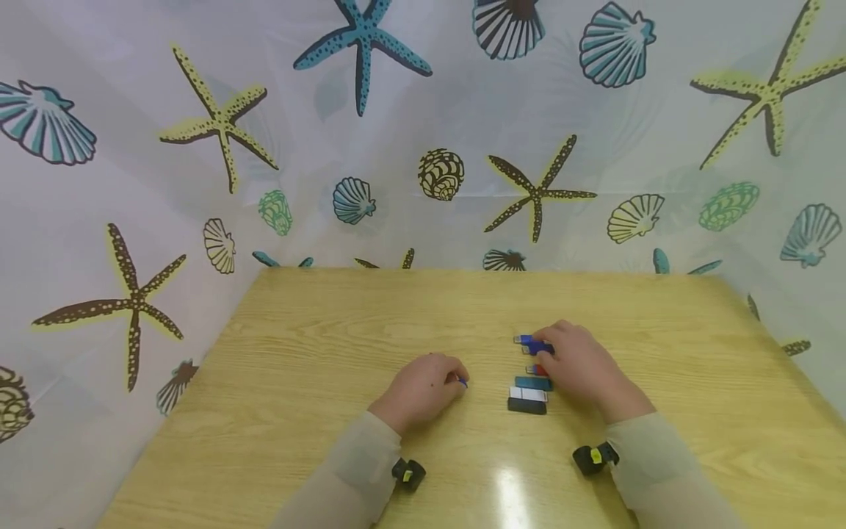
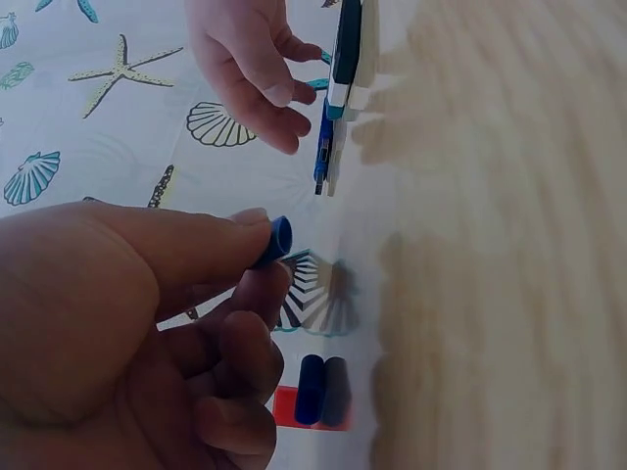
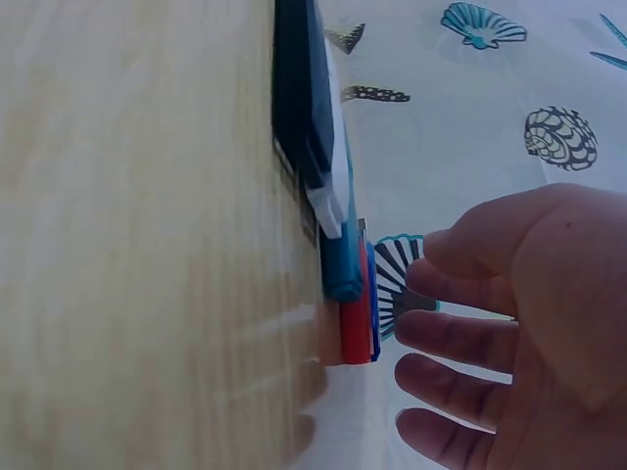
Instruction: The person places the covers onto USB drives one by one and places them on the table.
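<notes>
My left hand (image 1: 426,386) pinches a small blue USB stick cap (image 2: 278,240) between thumb and forefinger, its hollow end showing in the left wrist view. Past those fingers lie another blue cap (image 2: 311,390) and a red piece (image 2: 285,406); the hand hides them in the head view. My right hand (image 1: 581,360) hovers by the far end of a row of USB sticks, fingers loosely bent and holding nothing. The row has two blue sticks (image 1: 524,339), a red one (image 1: 537,370), a teal one (image 1: 532,383), a white one (image 1: 527,394) and a black one (image 1: 526,406).
Everything lies on a light wood-grain table (image 1: 317,316). A white curtain (image 1: 396,147) printed with starfish and shells hangs behind and along both sides. Each wrist wears a small black camera, as on the left sleeve (image 1: 357,455).
</notes>
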A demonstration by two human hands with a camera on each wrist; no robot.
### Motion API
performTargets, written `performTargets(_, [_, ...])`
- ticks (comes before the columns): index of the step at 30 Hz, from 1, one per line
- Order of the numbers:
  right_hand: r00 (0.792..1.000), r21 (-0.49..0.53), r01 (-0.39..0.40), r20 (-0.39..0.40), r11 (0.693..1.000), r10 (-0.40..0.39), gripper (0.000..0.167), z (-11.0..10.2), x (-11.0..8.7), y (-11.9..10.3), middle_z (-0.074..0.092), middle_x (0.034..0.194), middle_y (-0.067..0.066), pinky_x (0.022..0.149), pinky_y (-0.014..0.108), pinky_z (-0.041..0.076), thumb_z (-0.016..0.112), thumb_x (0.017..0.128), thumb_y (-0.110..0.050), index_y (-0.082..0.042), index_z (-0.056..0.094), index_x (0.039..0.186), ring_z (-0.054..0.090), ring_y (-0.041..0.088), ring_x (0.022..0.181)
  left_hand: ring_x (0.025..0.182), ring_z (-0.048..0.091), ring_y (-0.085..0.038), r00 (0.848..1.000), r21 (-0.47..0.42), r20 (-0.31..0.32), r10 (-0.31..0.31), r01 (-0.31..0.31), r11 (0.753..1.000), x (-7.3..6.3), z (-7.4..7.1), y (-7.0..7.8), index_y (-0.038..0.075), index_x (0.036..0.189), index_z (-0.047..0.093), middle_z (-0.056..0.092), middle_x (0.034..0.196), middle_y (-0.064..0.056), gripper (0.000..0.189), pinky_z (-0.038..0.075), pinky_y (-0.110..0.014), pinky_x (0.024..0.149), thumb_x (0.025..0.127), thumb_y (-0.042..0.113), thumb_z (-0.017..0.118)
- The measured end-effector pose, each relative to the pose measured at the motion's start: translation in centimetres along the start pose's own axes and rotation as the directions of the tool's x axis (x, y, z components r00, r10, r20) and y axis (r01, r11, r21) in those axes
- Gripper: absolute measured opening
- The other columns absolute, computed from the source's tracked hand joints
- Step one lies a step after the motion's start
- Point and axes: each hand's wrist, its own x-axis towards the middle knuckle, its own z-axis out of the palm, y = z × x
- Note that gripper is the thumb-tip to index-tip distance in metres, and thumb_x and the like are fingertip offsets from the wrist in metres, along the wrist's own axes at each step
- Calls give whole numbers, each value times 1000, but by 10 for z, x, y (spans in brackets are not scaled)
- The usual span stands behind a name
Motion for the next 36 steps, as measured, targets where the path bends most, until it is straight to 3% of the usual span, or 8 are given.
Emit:
performTargets(6, [1000, -102, 18, 13, 995, -16, 41, 5, 12, 0, 58, 130, 20, 101, 58, 42, 56, 102, -18, 0, 58, 139, 52, 42, 118, 76, 53, -11, 1000, -54, -17, -24, 23, 998, 0, 2, 0, 24, 105, 71, 59, 85, 13, 8, 46, -30, 71, 100, 25, 66])
performTargets(13, [999, -186, -7, 43, 983, 16, 36, 6, 23, -1, 59, 120, 18, 92, 54, 48, 58, 101, -17, 0, 63, 131, 55, 40, 107, 78, 55, -10, 999, -93, -34, -39, 36, 995, 0, 5, -1, 27, 103, 68, 61, 88, 14, 4, 48, -32, 73, 100, 25, 65])
performTargets(25, [995, -103, -81, 55, 991, 87, 21, 7, 31, 5, 59, 103, 10, 75, 44, 49, 65, 98, -16, -6, 64, 116, 52, 29, 88, 80, 56, -8, 998, -121, -48, -29, 23, 992, 0, 2, 0, 27, 102, 68, 62, 91, 15, 4, 49, -32, 75, 100, 25, 64])
performTargets(31, [995, -93, -75, 60, 993, 81, 5, 6, 29, 5, 56, 90, 6, 69, 39, 46, 64, 97, -12, -8, 64, 100, 51, 26, 81, 80, 56, -9, 999, -117, -42, -28, 23, 993, 1, 2, 0, 26, 103, 68, 62, 92, 15, 4, 49, -32, 76, 100, 25, 64])
performTargets(36, [995, -83, -73, 67, 994, 79, 3, 7, 28, 6, 56, 86, 5, 68, 39, 46, 62, 98, -12, -10, 64, 98, 51, 24, 78, 80, 56, -9, 999, -110, -35, -35, 31, 993, 1, 3, 0, 26, 103, 68, 62, 92, 15, 4, 49, -31, 76, 100, 25, 65])
